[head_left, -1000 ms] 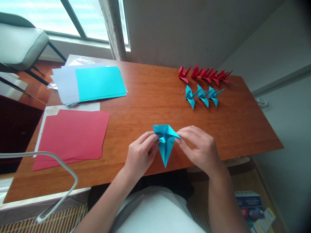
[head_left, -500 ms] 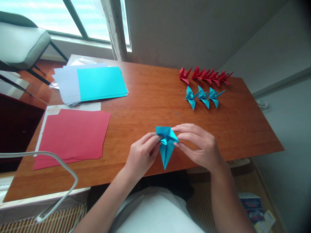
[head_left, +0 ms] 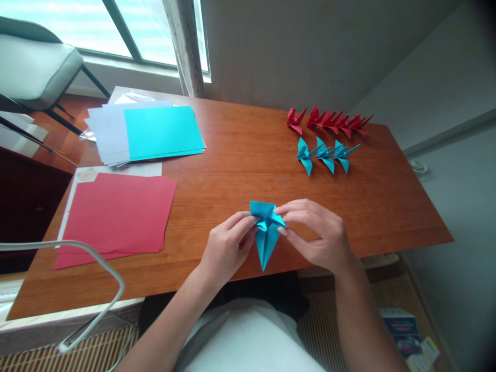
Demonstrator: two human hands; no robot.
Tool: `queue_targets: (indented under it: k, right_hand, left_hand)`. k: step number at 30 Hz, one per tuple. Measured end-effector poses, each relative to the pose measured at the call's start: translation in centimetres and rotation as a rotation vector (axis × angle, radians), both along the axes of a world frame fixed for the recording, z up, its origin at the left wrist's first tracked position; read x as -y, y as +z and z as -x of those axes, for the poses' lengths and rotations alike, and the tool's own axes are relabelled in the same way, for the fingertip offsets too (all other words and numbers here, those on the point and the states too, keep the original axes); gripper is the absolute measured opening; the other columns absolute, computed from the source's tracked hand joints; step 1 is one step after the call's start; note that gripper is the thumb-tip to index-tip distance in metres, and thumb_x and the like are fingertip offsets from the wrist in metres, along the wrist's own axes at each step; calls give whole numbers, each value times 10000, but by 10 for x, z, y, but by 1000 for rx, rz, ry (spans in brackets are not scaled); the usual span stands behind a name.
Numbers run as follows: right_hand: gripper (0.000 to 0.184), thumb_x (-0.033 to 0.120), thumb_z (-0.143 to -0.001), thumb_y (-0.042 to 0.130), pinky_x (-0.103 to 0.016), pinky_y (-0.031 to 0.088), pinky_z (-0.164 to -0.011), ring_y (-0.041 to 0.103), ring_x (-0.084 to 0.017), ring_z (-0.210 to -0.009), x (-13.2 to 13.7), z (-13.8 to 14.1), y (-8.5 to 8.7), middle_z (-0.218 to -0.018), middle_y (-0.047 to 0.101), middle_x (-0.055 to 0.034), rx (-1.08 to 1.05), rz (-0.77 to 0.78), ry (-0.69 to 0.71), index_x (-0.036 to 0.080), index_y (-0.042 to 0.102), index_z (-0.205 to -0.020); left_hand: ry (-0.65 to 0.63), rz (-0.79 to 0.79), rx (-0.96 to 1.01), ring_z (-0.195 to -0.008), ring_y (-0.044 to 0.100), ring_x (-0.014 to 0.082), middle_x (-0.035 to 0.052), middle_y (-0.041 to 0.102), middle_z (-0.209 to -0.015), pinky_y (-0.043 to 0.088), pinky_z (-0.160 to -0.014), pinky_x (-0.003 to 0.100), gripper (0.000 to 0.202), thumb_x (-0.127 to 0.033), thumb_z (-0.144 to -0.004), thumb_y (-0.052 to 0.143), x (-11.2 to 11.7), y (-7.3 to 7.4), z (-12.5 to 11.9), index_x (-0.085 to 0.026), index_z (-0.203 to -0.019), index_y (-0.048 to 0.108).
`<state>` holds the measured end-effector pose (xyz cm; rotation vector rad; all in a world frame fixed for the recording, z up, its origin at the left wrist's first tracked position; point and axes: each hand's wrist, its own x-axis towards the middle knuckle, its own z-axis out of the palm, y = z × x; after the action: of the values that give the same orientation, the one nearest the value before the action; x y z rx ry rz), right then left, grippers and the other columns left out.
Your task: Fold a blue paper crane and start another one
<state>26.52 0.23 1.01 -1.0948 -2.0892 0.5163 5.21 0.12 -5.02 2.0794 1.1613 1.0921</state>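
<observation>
Head view, looking down past a white shirt, has both bare hands meeting on one piece of folded blue paper by the near edge of the desk. From where I stand, the left hand has its grip pinched on the paper's left side, thumb and fingers closed by a small fold in the middle. On the other side, the right hand grasps the right corner, thumb below and fingers above, bent and a little spread. A flat flap stands at the top of the piece, and a long point hangs down towards the person; I can't tell whether it touches the wood.

Farther off to the right, three blue paper birds sit in a line, and behind them runs a row of red paper birds, the leftmost just apart from the others. Over on the left, blue sheets lie partly across white sheets, with red sheets nearer the person. A white cable loops across that front corner.
</observation>
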Motion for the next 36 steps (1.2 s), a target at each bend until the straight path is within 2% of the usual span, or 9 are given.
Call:
queue_targets:
  k: [6,12,20,29,36]
  right_hand:
    - [166,110,-830,714,-391,608,-851,719,-218,-948,-1,0,0,-1022,765,-53,-26,-43,6,248,688,-917]
    - [172,116,-841,703,-391,614,-807,720,-220,-915,-2,0,0,-998,763,-51,-33,-61,25,261,713,-934]
    - [331,92,-839,707,-387,606,-806,698,-218,-934,-5,-3,-1,-1010,747,-57,-14,-72,75,276,712,-1114]
    - [198,186,-831,768,-380,609,-793,708,-219,-905,-9,-7,6,-983,762,-61,2,-53,104,262,747,-1012]
    - [200,115,-836,751,-360,606,-740,703,-196,-841,-9,-6,-1,-914,771,-50,-47,-99,86,243,751,-990]
  left_hand:
    - [5,-20,-2,-850,724,154,62,740,-1020,576,-739,237,185,-140,-958,527,0,0,0,-203,-1068,662]
    - [-17,15,5,-899,726,158,62,739,-1045,577,-778,246,212,-141,-964,504,0,1,0,-217,-1083,662]
    - [-32,21,19,-905,718,154,60,732,-1053,567,-779,233,211,-114,-957,520,0,0,0,-203,-1092,656]
    - [-50,25,11,-912,708,152,57,726,-1073,559,-785,236,217,-119,-966,517,0,0,0,-206,-1117,646]
    - [-52,9,9,-891,702,140,52,722,-1048,550,-781,219,204,-108,-958,533,0,0,0,-190,-1103,650]
